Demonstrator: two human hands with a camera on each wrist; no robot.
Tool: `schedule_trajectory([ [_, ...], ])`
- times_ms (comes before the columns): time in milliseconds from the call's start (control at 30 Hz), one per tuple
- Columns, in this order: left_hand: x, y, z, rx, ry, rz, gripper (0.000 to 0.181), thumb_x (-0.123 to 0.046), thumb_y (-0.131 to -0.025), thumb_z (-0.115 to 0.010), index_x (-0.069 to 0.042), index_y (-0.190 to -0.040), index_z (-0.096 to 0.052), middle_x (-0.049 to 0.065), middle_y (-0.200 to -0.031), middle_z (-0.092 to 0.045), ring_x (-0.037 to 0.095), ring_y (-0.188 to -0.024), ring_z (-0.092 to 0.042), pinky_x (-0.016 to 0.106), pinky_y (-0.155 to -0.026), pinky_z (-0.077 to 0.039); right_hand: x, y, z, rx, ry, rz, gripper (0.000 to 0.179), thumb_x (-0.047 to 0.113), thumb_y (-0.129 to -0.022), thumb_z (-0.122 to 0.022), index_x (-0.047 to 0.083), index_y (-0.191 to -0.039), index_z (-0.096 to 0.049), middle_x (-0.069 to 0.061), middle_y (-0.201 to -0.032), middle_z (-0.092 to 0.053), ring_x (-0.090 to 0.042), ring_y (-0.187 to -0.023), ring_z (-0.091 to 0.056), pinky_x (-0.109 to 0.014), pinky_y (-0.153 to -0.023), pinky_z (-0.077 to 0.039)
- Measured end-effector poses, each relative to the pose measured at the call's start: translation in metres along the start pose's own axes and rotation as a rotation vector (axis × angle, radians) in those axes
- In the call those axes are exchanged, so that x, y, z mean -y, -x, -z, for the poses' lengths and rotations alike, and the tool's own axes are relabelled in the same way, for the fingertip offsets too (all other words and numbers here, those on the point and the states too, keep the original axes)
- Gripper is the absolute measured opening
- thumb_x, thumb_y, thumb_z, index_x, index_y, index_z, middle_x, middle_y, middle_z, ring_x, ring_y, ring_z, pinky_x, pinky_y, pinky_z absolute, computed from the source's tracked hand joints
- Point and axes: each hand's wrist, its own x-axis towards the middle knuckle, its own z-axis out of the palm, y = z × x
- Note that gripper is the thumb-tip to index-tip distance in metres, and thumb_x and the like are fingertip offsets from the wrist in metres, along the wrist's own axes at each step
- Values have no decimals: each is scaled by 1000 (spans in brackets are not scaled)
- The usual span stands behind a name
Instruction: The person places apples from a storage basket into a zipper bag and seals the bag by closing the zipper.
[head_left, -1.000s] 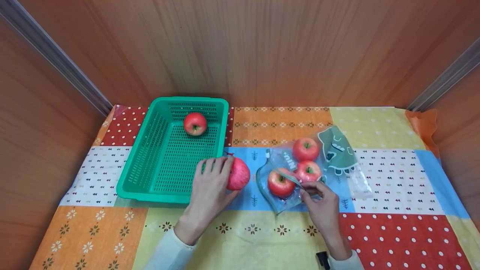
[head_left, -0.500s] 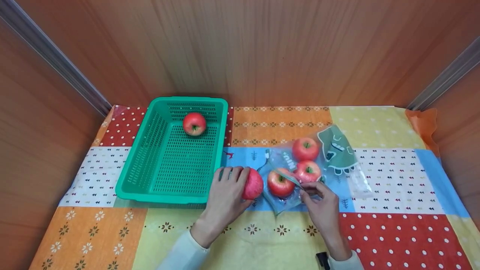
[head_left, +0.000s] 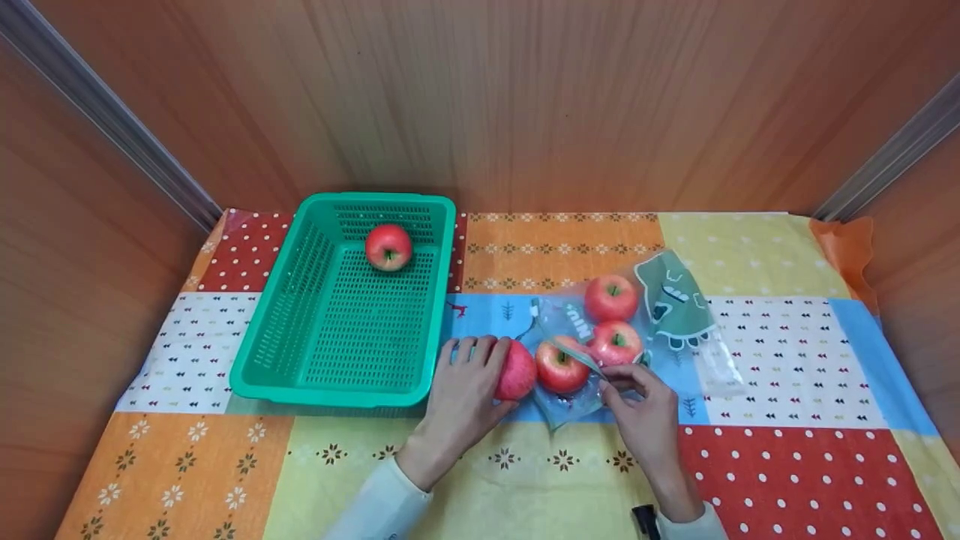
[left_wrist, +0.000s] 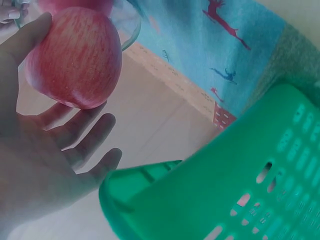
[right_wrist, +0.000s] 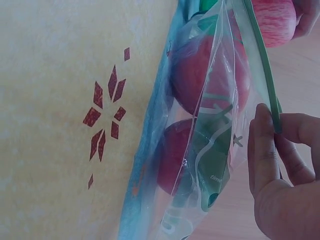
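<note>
In the head view my left hand (head_left: 466,394) holds a red apple (head_left: 517,370) at the mouth of a clear zip bag (head_left: 559,411). The left wrist view shows that apple (left_wrist: 75,57) between thumb and fingers. My right hand (head_left: 646,405) pinches the bag's green zip edge (right_wrist: 265,65) and keeps it raised. Inside the bag lie three apples: one by the opening (head_left: 562,365), one in the middle (head_left: 616,343) and one farther back (head_left: 612,298). A green printed patch (head_left: 679,304) marks the bag's far end.
A green perforated basket (head_left: 244,375) stands left of my left hand, its near right corner close to the wrist. One apple (head_left: 389,247) sits at its back. A patchwork cloth (head_left: 495,495) covers the table, and wooden panels (head_left: 480,105) enclose the back and sides.
My left hand has carried its apple rightward and slightly nearer, from beside the basket to the bag's opening. The right hand and the bagged apples have stayed put.
</note>
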Motion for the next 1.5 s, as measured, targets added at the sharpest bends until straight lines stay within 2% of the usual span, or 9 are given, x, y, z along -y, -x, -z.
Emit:
schedule_trajectory([
  [367,-5,-2,-10,-19,2,-5,84,-50,-75,-94,-14,-143,-58,7,-130,-67,27,-119,-60,49,-105,-51,2,1,2,27,-1,-19,18,-8,-93,-74,0,-110,-76,-19,-103,-72,-11,-85,-71,-19,-75,-60],
  [567,-5,-2,-16,-30,-9,-4,82,-50,-76,-94,-14,-141,-59,7,-129,-67,27,-119,-60,49,-106,-50,2,1,1,24,-43,-32,17,-10,-92,-74,-3,-108,-75,-18,-97,-73,-15,-82,-72,-21,-73,-61],
  [667,-6,-3,-17,-25,-7,3,81,-50,-77,-93,-15,-142,-59,7,-130,-67,27,-119,-60,50,-107,-49,2,1,1,25,-65,-47,17,-11,-92,-74,-4,-107,-75,-20,-95,-73,-17,-81,-72,-22,-72,-62],
  [1067,-7,-6,-17,21,37,11,84,-46,-78,-94,-14,-146,-57,9,-138,-65,27,-125,-59,51,-108,-50,4,-1,2,55,-43,-82,18,-10,-93,-72,-4,-109,-74,-19,-98,-73,-16,-83,-71,-23,-73,-62],
  [1300,-8,-7,-18,-1,39,0,80,-47,-80,-92,-14,-145,-59,9,-138,-66,28,-125,-59,51,-108,-50,8,-3,3,85,-48,-82,18,-10,-94,-72,-4,-111,-74,-19,-102,-73,-19,-85,-73,-22,-74,-61],
  [1500,-11,-8,-19,-27,11,-18,80,-48,-78,-93,-14,-143,-59,8,-135,-66,27,-122,-60,49,-106,-50,12,-4,1,99,-47,-89,19,-6,-94,-74,-4,-113,-74,-19,-104,-74,-12,-83,-71,-21,-74,-60],
])
